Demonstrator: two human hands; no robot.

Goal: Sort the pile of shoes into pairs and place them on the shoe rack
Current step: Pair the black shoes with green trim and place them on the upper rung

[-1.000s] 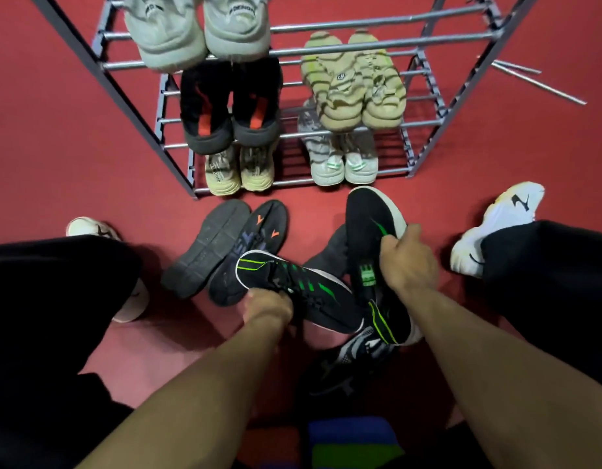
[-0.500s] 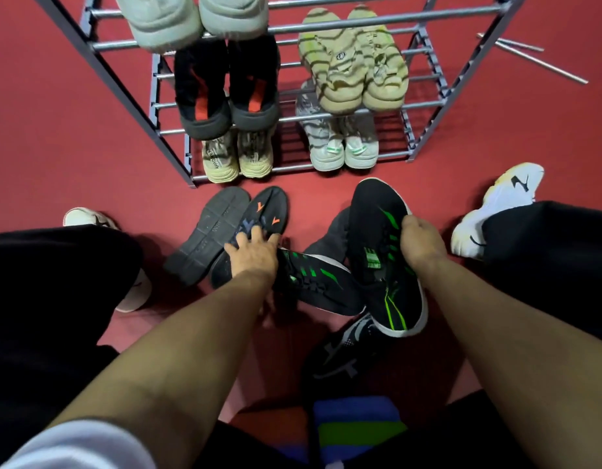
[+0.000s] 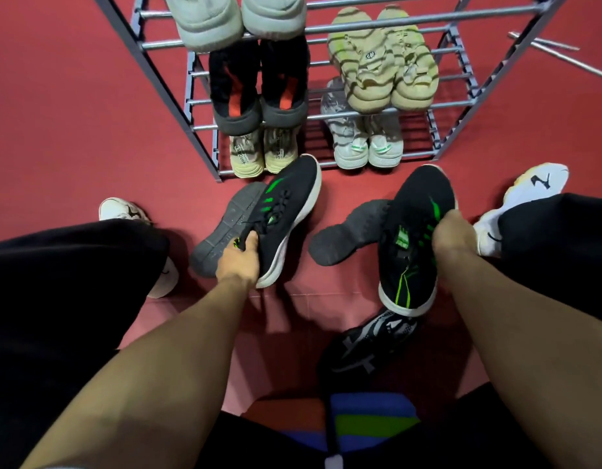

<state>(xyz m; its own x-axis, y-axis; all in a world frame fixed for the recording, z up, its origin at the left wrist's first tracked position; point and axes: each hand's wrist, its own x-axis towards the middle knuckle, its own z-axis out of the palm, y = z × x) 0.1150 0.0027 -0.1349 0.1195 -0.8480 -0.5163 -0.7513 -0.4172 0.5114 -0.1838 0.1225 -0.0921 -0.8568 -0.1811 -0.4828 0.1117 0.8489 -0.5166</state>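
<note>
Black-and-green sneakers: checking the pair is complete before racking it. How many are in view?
2. One black-and-green sneaker is gripped by the left hand; the other sneaker is gripped by the right hand. None shows on the shoe rack.

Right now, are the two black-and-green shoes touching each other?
Apart. The head view shows red floor between the shoe in the left hand and the shoe in the right hand; each hand grips its own.

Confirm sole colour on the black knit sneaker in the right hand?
White sole on the black knit sneaker with green stripes, gripped by the right hand; head view.
</note>
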